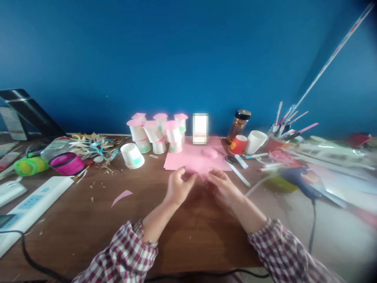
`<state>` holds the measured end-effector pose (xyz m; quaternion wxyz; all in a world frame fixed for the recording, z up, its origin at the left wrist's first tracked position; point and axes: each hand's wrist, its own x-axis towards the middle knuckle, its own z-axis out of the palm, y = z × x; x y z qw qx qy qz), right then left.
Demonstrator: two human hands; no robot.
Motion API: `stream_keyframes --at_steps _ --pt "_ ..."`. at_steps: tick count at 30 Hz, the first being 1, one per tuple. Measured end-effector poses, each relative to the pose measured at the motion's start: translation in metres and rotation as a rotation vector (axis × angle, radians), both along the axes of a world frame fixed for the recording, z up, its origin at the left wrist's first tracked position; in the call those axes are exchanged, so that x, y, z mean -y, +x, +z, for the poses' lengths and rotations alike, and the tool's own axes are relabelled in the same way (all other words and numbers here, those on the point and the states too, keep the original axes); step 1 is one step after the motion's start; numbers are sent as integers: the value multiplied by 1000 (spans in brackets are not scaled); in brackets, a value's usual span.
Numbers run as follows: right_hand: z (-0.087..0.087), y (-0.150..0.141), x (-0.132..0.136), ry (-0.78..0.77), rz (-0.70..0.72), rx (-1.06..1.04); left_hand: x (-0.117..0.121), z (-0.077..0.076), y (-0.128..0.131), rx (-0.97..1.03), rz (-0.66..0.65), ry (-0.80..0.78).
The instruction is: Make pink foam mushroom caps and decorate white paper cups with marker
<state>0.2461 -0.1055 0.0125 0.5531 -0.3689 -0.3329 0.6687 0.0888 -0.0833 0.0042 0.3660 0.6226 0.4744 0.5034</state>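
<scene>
My left hand (177, 184) and my right hand (221, 184) meet over the near edge of a pink paper sheet (188, 158) lying on the brown desk (88, 220). Both hands have their fingers curled and pinched around a small piece of pink paper (201, 173) between them. A small pink round lid (209, 152) rests on the sheet behind the hands. A cut pink paper scrap (121, 196) lies to the left of my left hand.
Several white paper cups with pink tops (157, 131) stand stacked at the back, one lone cup (132, 155) beside them. A red cup (237, 144), white cup (255, 142), jar (239, 125), scissors (231, 159), markers (241, 175), blue glue gun (297, 179), brush pot (277, 141), pink tape roll (67, 163) and power strip (32, 206) crowd the sides.
</scene>
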Motion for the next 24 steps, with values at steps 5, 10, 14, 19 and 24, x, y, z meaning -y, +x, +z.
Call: stream_keyframes --at_steps 5,10,14,19,24 --pt "2 -1 0 15 -21 102 0 -5 0 92 -76 -128" --pt "1 -2 0 13 -36 185 2 -2 -1 44 -113 -141" --pt "2 -1 0 -10 -23 173 5 4 0 -35 -85 -67" --pt "8 -4 2 4 8 192 4 3 1 -34 -61 -7" --pt "14 -9 9 55 -44 237 5 2 2 82 -89 -165"
